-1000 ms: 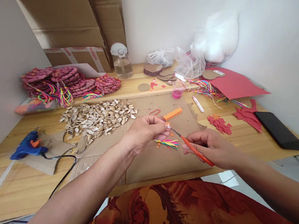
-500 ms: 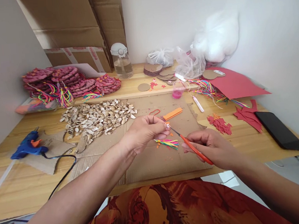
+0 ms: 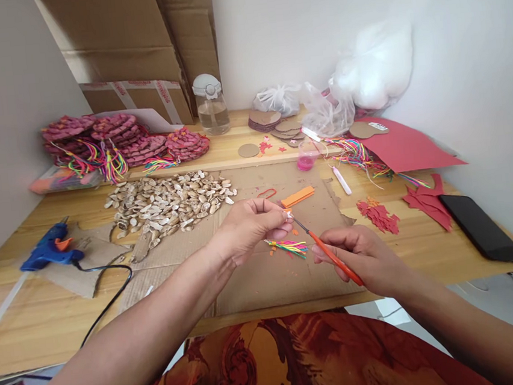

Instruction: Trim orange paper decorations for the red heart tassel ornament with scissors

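The right hand (image 3: pixel 365 259) grips red scissors (image 3: pixel 334 258). At the scissors' tip, the left hand (image 3: pixel 254 226) pinches tiny paper (image 3: pixel 289 213).

Shells (image 3: pixel 171 201) on cardboard (image 3: pixel 265 285), left of scissors (image 3: pixel 333 258); glue gun (image 3: pixel 46 249) farther left, phone (image 3: pixel 484 228) right.

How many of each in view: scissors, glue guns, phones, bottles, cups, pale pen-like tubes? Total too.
Scissors: 1
Glue gun: 1
Phone: 1
Bottle: 1
Cup: 1
Pale pen-like tubes: 2
Total: 7
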A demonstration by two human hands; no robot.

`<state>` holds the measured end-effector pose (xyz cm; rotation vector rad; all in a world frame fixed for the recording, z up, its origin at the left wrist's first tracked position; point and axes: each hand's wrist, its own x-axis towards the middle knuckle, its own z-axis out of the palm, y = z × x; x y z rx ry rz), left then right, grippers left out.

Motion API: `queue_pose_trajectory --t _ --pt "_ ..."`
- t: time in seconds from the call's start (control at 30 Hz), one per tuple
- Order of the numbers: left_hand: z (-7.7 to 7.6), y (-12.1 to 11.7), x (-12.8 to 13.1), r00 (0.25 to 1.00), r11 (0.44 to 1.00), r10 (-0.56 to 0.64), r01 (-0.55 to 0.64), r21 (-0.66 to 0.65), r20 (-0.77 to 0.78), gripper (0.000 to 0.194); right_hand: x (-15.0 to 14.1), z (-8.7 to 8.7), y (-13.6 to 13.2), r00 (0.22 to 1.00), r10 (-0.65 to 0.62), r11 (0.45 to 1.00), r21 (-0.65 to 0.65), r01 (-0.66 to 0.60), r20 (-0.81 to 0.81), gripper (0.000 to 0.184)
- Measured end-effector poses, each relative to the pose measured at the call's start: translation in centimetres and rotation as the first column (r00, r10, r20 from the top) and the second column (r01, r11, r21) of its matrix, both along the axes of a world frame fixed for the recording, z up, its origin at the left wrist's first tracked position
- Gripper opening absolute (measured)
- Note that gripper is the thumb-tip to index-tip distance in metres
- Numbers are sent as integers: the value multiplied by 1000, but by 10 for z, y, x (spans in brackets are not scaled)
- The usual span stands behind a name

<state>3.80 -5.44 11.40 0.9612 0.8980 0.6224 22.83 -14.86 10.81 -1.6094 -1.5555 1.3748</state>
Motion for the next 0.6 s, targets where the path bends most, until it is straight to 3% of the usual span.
queue_pose_trajectory --t 0.27,0.6 --pt "4 3 -5 998 998 -60 59 -11 -16 12 6 4 2 1000 -13 999 -41 14 15 38" --pt "12 9 -11 955 959 -276 281 35 -107 6 20 27 12 968 248 951 -181 -250 -36 28"
